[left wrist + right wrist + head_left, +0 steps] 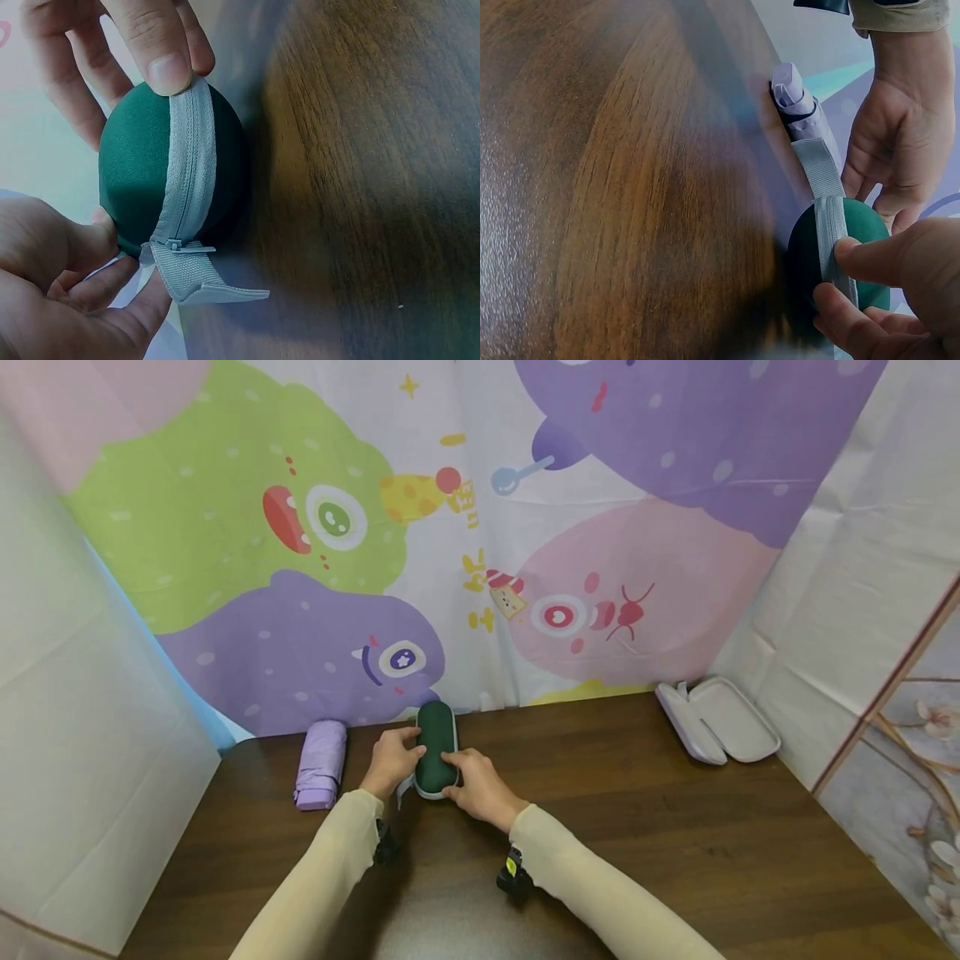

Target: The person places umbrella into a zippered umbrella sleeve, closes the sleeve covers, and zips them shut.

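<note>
A dark green zippered glasses case [436, 747] lies on the table by the back curtain, its long side pointing away from me. Its zip [189, 157] is closed along the visible end, and a grey fabric strap [202, 281] hangs at the zip pull. My left hand [392, 762] holds the case's left side, thumb on the top edge. From the right, my right hand [483, 787] grips the near end; in the right wrist view its thumb and fingers [844, 315] rest on the zip band. The case's underside is hidden.
Left of the case lies a folded lavender umbrella [322, 764]. An open pale case [720, 722] stands at the table's back right corner. A cartoon-print curtain [480, 527] borders the wooden table [600, 793] behind, with pale panels at both sides.
</note>
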